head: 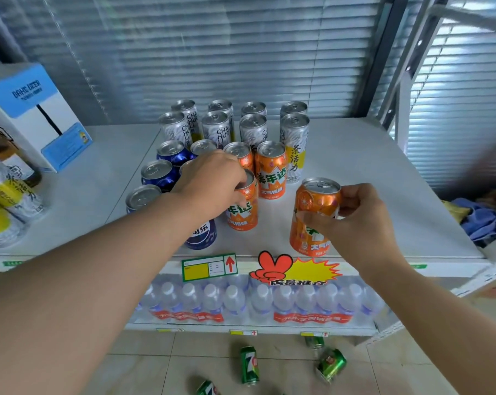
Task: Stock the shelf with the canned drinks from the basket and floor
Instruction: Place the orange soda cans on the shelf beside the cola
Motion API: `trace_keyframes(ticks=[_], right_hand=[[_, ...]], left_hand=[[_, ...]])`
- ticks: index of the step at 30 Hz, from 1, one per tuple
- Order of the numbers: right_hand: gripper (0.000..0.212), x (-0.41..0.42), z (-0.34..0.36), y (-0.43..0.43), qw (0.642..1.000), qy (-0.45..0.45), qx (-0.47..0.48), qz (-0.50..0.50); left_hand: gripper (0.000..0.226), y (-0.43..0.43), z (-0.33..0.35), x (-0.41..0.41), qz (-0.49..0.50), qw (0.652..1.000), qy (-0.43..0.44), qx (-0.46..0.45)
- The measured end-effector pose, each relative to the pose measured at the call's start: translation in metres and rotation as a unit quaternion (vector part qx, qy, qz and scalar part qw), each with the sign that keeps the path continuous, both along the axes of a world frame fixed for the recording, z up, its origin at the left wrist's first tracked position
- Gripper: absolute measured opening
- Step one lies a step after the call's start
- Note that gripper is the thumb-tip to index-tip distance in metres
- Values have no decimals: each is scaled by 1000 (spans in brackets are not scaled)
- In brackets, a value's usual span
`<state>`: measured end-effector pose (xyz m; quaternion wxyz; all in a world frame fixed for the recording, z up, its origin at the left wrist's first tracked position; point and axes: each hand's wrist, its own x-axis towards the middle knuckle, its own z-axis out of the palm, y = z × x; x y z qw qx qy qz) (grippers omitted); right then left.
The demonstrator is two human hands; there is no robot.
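The white shelf (355, 181) fills the view, and the job looks well past halfway. On the level below sit wrapped water bottles (241, 303). At the far left stands a blue and white box (39, 115), and at the far right lies a blue cloth (480, 220); both are well apart from the stock.

In the middle is the block of drinks. 8 tall white cans (252, 129) stand in 2 rows at the back, and blue cans (155, 173) run down the left.

The left hand (209, 181) curls over the top of an orange can (242, 215) and grips its rim, with 2 orange cans already standing behind it. The right hand (363, 218) grips a second orange can (315, 212) round its side, near the shelf's front edge. I can't tell if its base is down.

At least 4 green cans (249, 364) still lie on the floor (155, 366). No basket is in view. The left forearm crosses low over the blue cans, so I reckon that's the knock risk.
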<state>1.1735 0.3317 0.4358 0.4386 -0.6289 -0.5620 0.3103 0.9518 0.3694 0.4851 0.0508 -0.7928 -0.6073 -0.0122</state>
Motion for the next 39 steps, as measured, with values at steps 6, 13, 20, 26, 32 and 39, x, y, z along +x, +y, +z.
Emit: trace_keyframes(ticks=[6, 13, 20, 26, 32, 39], right_hand=[[62, -7, -11, 9, 1000, 6, 17, 25], [63, -18, -29, 22, 998, 35, 35, 40], [67, -39, -42, 42, 995, 46, 52, 73], [73, -52, -47, 60, 993, 50, 59, 86], [82, -55, -47, 57, 993, 47, 51, 100], [77, -55, -54, 45, 992, 16, 53, 116]], left_hand=[[40, 13, -3, -1, -1, 1000, -3, 5], [39, 17, -6, -5, -26, 999, 5, 21], [40, 18, -10, -7, -33, 999, 7, 39], [42, 18, -11, -8, -34, 998, 31, 42], [43, 17, -11, -9, -32, 997, 47, 53], [42, 17, -13, -11, -37, 997, 37, 65]])
